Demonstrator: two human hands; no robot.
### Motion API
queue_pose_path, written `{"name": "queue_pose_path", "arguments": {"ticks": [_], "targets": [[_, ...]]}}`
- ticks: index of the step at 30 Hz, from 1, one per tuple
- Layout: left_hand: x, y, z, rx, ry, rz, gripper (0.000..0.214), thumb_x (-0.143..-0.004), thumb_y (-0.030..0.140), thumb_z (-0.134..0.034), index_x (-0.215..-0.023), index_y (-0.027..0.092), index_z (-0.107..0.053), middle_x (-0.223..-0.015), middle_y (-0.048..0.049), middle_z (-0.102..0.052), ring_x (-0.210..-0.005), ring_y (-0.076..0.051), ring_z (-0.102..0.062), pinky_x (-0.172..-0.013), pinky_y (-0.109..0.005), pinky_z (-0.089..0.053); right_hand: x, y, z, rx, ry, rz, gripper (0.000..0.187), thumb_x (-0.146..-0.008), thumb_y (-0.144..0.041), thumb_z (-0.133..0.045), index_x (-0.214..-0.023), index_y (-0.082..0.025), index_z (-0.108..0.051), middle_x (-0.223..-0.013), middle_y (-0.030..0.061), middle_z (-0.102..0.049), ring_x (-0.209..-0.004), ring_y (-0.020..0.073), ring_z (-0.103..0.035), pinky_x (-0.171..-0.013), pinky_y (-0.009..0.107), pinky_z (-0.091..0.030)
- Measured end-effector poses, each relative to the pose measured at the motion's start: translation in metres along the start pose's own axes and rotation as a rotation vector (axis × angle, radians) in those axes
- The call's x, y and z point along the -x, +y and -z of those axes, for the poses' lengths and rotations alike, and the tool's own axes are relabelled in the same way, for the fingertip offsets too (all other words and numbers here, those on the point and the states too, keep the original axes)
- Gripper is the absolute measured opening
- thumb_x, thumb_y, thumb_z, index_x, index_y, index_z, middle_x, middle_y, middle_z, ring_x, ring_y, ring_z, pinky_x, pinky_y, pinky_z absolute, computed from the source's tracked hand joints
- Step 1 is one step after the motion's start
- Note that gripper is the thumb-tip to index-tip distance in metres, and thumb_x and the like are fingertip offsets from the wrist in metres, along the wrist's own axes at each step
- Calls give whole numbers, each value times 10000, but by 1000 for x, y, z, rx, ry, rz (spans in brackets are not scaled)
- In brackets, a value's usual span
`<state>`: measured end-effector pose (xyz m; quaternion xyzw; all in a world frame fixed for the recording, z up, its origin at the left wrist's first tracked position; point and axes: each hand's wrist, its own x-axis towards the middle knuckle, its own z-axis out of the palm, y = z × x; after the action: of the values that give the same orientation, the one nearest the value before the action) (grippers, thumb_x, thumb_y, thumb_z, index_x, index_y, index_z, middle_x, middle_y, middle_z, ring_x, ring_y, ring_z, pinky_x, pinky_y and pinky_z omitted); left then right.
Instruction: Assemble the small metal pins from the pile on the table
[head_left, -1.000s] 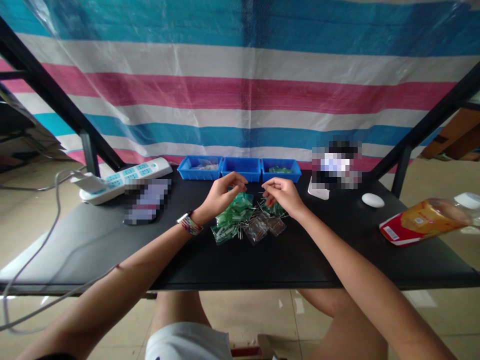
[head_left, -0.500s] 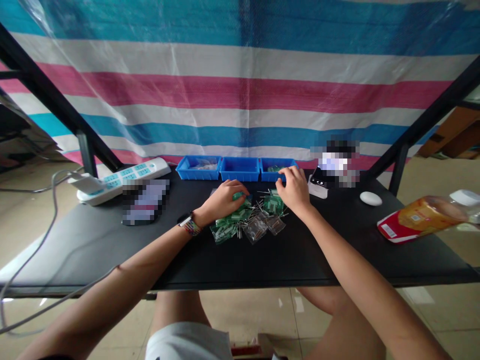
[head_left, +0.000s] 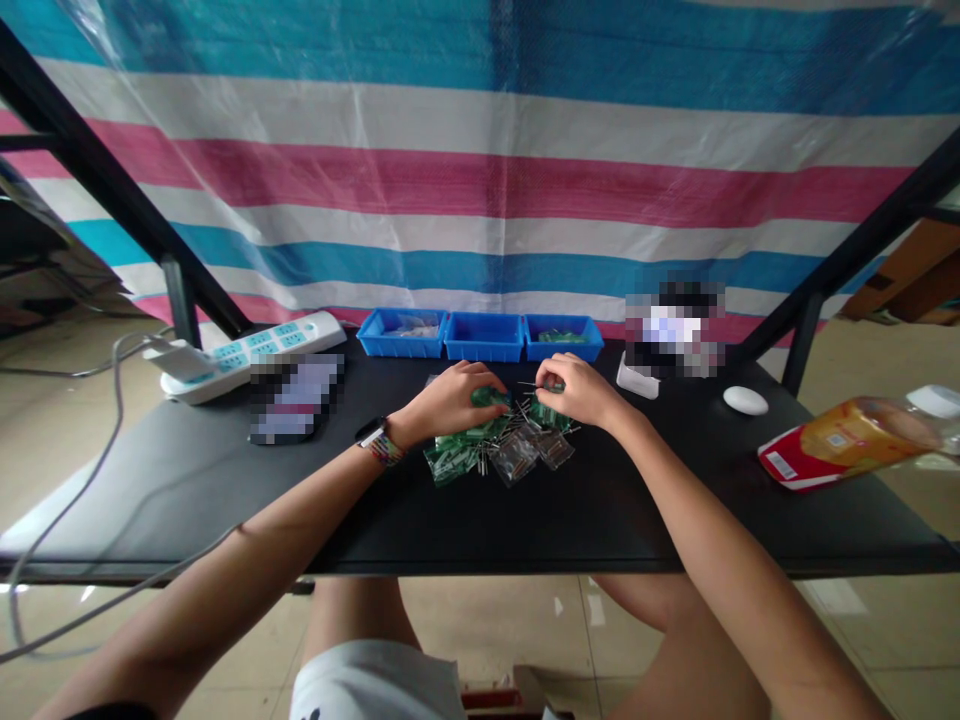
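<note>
My left hand (head_left: pixel 450 397) rests curled on a heap of small clear bags with green parts (head_left: pixel 459 452) in the middle of the black table (head_left: pixel 225 470), its fingers closed on one green bag (head_left: pixel 491 397). My right hand (head_left: pixel 576 388) is just right of it, fingers pinched on a small green part at the top of the heap. Loose metal pins and two clear bags (head_left: pixel 531 450) lie at the front of the pile. Three blue bins (head_left: pixel 480 336) stand in a row behind both hands.
A white power strip (head_left: pixel 251 352) with a plug and cable lies at the back left. A white round object (head_left: pixel 746 400) and an orange-red packet (head_left: pixel 840 445) lie on the right. Black frame posts rise at both back corners before a striped tarp.
My right hand came back from the right blue bin to the heap. My left hand lowered onto the bags and closed on one.
</note>
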<state>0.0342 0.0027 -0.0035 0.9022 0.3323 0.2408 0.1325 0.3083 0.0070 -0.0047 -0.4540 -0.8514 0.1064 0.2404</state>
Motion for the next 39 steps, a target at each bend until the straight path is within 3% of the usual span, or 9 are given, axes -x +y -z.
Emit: {"name": "queue_pose_path", "arguments": {"ticks": [5,10,15,19,24,27,32,36,39], "targets": [[0,0,0,19,-16,1,324,-995,489,-656,-1132,226,-786,-1112,-88,-755,-1072,-292,-682,-1010,-439,-503,0,7,1,68,-93,11,148,-767,-198,-772,-866,-213,-662,-883,33,-619,-886,231,-575,-827,342,-449],[0,2,2,17,-43,8,361,-1041,499,-579,-1147,212,-770,-1137,-93,-745,-1100,-289,-671,-1032,-436,-491,-4,15,-3,-105,-88,39,136,-744,-125,-741,-762,-204,-632,-861,30,-631,-880,209,-589,-814,323,-453],[1,3,1,2,-32,6,340,-1049,469,-569,-1167,202,-744,-1147,-99,-737,-1109,-289,-666,-1037,-454,-509,-6,13,9,-504,-120,-73,121,-783,-259,-726,-755,-192,-629,-777,10,-637,-709,160,-562,-684,295,-429],[2,4,1,-69,72,-26,362,-1051,397,-559,-1326,187,-666,-1236,-132,-698,-1169,-307,-647,-1035,-473,-541,-6,7,19,-781,-94,-155,220,-763,-318,-776,-751,-199,-592,-762,1,-641,-687,149,-562,-672,289,-422],[3,11,5,-116,182,-172,467,-1070,322,-573,-1526,230,-535,-1391,-143,-637,-1264,-299,-614,-1088,-480,-530,-8,-7,9,-1104,67,-277,254,-739,-325,-805,-770,-209,-582,-755,-36,-594,-658,124,-531,-625,258,-419],[4,18,7,-126,232,-254,405,-1057,323,-626,-1457,267,-611,-1430,-134,-629,-1266,-293,-614,-1081,-478,-526,-8,-22,-1,-1324,60,-372,308,-719,-339,-851,-797,-212,-582,-722,-51,-566,-630,120,-542,-608,257,-470],[2,23,7,28,352,-204,166,-1069,309,-608,-1090,197,-728,-1005,-79,-742,-925,-206,-674,-873,-352,-550,-8,-38,-9,-1485,-44,-371,391,-740,-461,-894,-900,-208,-643,-818,-1,-681,-728,182,-689,-714,346,-609],[-1,24,4,168,413,-4,314,-1037,375,-657,-801,170,-646,-732,-5,-642,-661,-131,-572,-626,-262,-451,-7,-38,-13,-1533,-27,-275,481,-792,-604,-844,-1032,-211,-706,-939,31,-733,-786,193,-715,-753,370,-636],[-2,23,3,277,380,46,203,-1018,367,-684,-989,166,-702,-731,15,-646,-661,-127,-590,-632,-252,-469,-7,-37,-18,-1437,1,-248,422,-777,-549,-892,-943,-205,-715,-870,15,-725,-757,177,-691,-727,342,-627]]}}
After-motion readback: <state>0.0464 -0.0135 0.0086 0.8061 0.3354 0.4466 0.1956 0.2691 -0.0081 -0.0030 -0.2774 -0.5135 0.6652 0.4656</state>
